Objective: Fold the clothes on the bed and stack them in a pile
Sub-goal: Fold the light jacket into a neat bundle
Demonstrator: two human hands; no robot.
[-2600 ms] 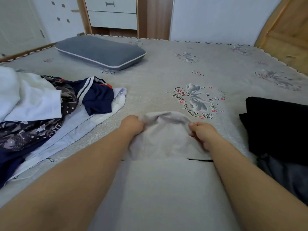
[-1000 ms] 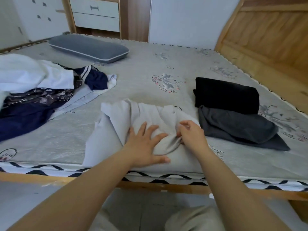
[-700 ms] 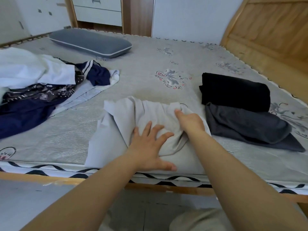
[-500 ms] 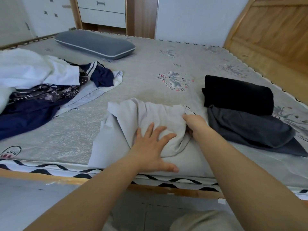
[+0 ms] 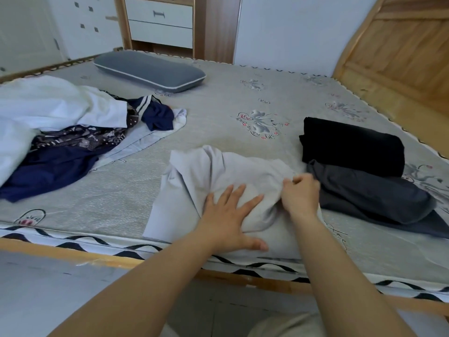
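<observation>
A light grey garment (image 5: 206, 173) lies partly folded at the near edge of the bed (image 5: 243, 93). My left hand (image 5: 229, 218) presses flat on it with fingers spread. My right hand (image 5: 301, 193) pinches a fold at the garment's right edge with curled fingers. To the right lie a folded black garment (image 5: 352, 145) and, touching its near side, a folded dark grey garment (image 5: 369, 193). An unfolded heap of white, patterned and navy clothes (image 5: 68, 127) covers the bed's left side.
A grey pillow (image 5: 148, 69) lies at the far side of the bed. A wooden headboard (image 5: 401, 49) rises at the right. White drawers (image 5: 159, 23) stand behind the bed. The bed's wooden rail (image 5: 73, 255) runs just below my arms.
The grey garment was folded over toward me. My left hand went from gripping it to pressing flat; my right hand slid along the right edge and now pinches a fold.
</observation>
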